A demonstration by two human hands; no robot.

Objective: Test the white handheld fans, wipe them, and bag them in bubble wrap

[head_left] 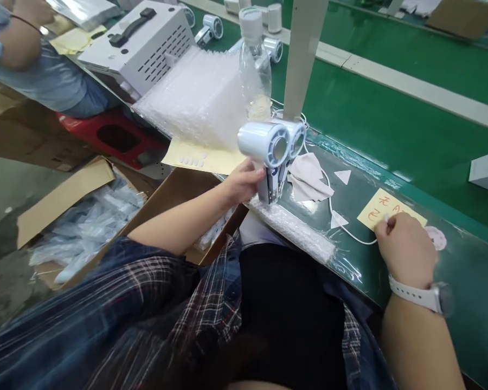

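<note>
My left hand (246,181) is closed around the handle of a pale blue handheld fan (264,142). The fan is upright, with its round head at the top and a dark strip on the handle. Right behind it is a second handheld fan (296,138); whether my hand touches that one too is hidden. On the right, my right hand (406,246) pinches the end of a white cable (355,238) over a yellow note (376,208) with red handwriting. A crumpled pale cloth (310,177) lies between my hands, near white triangular pieces (343,176).
A bubble-wrap strip (296,230) lies along the bench edge. Behind the fans stand a plastic bottle (255,70), a metal post (303,59) and stacked bubble wrap (199,97). Open cartons (61,203) sit at lower left. Another person's arm (18,43) is at upper left.
</note>
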